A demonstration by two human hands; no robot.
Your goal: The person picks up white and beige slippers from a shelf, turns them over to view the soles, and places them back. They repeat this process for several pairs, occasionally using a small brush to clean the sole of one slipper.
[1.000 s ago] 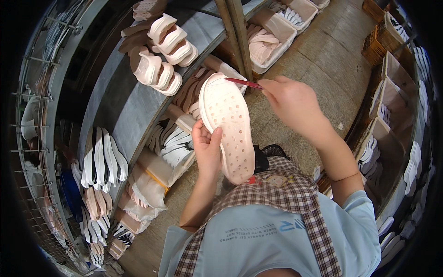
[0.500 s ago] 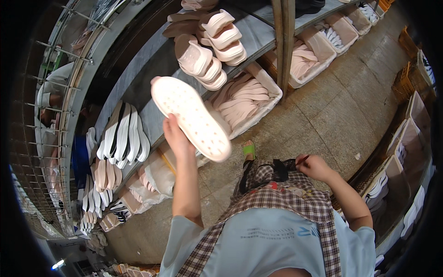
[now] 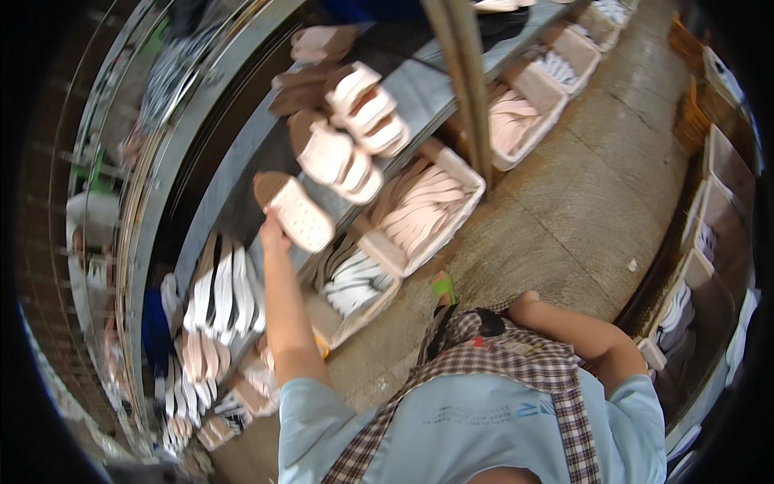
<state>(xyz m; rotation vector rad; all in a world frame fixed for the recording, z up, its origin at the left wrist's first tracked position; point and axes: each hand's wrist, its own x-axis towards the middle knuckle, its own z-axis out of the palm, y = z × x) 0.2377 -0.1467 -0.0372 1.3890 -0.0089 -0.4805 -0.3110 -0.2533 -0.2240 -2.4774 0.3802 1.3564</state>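
Note:
My left hand (image 3: 275, 234) grips the edge of a pale pink shoe sole (image 3: 298, 216) dotted with small holes. The sole is at the grey shelf (image 3: 234, 181); whether it rests on it I cannot tell. Just beyond it, pink soles (image 3: 322, 149) are stacked in overlapping rows, with more (image 3: 371, 113) beside them. My right hand (image 3: 524, 307) is at the front of my checked apron (image 3: 451, 355); its fingers are hidden.
Lined bins of pink soles (image 3: 427, 202) and white soles (image 3: 355, 282) stand under the shelf edge. White soles (image 3: 230, 282) hang over the shelf at left. A metal post (image 3: 459, 81) rises from the shelf. More bins (image 3: 701, 298) line the aisle's right side.
My left hand has carried the sole away from me, down to the shelf. My right hand, which pinched something small and dark, has drawn in against the apron. The view has shifted.

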